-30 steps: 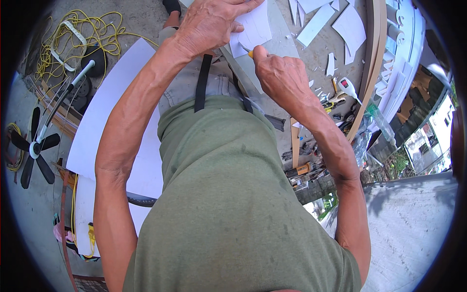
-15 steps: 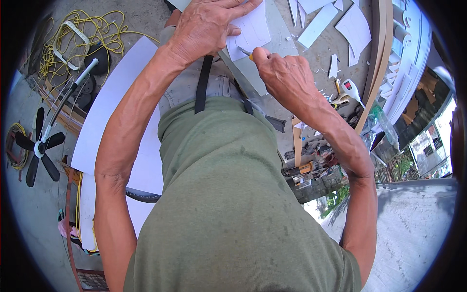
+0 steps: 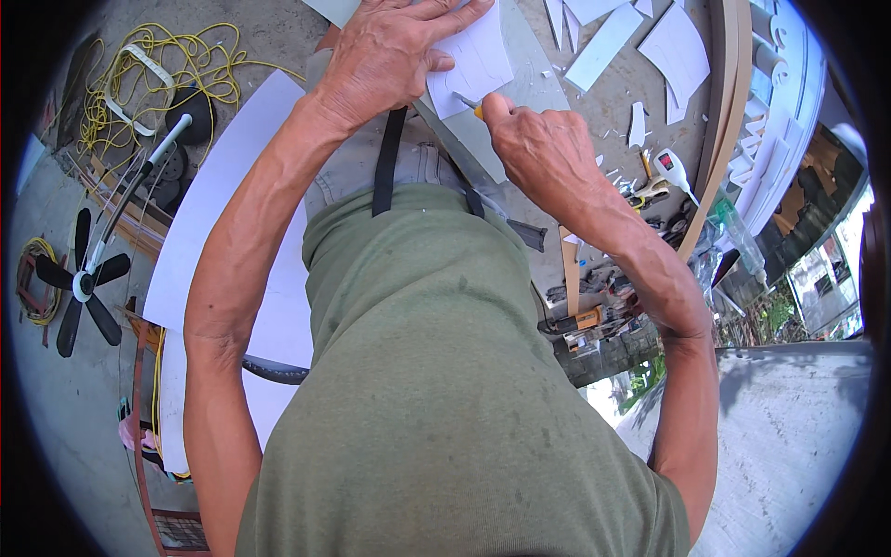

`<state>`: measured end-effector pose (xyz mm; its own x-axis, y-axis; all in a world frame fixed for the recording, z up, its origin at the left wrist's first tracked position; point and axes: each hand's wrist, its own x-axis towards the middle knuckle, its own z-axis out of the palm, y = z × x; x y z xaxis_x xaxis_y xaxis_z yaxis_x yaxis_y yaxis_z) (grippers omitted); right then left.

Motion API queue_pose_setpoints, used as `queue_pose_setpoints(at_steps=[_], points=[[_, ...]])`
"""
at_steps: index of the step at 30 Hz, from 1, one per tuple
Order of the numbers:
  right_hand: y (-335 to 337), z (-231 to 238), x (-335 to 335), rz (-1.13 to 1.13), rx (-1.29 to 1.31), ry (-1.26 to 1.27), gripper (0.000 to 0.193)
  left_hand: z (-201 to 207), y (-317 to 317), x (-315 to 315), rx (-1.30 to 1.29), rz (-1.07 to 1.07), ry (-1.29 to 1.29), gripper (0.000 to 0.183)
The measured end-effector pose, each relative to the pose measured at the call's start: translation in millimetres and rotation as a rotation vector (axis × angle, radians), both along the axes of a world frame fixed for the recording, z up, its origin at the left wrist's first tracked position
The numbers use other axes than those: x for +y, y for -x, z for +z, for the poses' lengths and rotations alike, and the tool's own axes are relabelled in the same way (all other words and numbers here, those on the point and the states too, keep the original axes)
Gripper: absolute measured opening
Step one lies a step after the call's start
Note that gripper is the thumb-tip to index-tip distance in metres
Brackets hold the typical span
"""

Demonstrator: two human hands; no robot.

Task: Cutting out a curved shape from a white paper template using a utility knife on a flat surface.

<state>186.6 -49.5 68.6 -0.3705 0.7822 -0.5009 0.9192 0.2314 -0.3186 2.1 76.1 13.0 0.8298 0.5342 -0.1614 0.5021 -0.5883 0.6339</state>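
Observation:
A white sheet (image 3: 483, 51) with thin curved lines drawn on it lies on a grey board (image 3: 535, 88) in front of my body. My left hand (image 3: 394, 56) rests on the sheet's left part, fingers stretched out and thumb apart, pressing down. In my right hand (image 3: 538, 139) is a utility knife (image 3: 468, 101); its yellow handle is mostly covered by my curled fingers. The slim blade points left and lies at the sheet's lower edge, close to the drawn lines. Whether it has cut in cannot be made out.
Cut white pieces (image 3: 675, 54) and scraps lie beyond my right hand. A white glue gun (image 3: 672, 169) stands near mixed tools. Tan strips (image 3: 727, 102) curve along the right. At left are a large white panel (image 3: 218, 218), tangled yellow cord (image 3: 176, 56) and a black-bladed fan (image 3: 83, 285).
The sheet and my left hand have shifted slightly left, and my right hand with the knife is a touch lower. The whole view has turned a little.

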Motion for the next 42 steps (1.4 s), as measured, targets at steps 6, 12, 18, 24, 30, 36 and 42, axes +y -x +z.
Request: queue_pose_setpoints(at_steps=[6,12,18,24,30,36,42], points=[[1.4,1.9,-4.2,-0.067,0.003,0.035,0.012,-2.7,1.1,-1.6,-0.024,0.006,-0.018,0.078],[0.1,5.0,-2.4,-0.11,0.012,0.13,0.01,-3.5,2.2,-1.7,-0.026,-0.001,-0.014,0.077],[10.9,4.2,-11.0,-0.248,0.046,0.141,0.012,-6.8,4.0,-0.2,-0.012,-0.032,-0.031,0.077],[23.1,3.3,-22.8,-0.35,0.013,0.106,0.015,-6.4,3.9,-0.4,-0.019,-0.049,-0.069,0.079],[35.7,-0.7,-35.2,-0.472,0.021,0.108,0.017,-5.4,3.5,-3.9,-0.018,-0.03,-0.091,0.078],[47.6,-3.8,-41.7,-0.551,0.003,0.091,0.021,-6.0,2.9,-5.2,-0.042,-0.005,-0.086,0.075],[35.5,4.4,-35.0,-0.505,-0.003,0.151,0.016,-5.6,5.0,-4.8,-0.042,0.0,-0.076,0.075]])
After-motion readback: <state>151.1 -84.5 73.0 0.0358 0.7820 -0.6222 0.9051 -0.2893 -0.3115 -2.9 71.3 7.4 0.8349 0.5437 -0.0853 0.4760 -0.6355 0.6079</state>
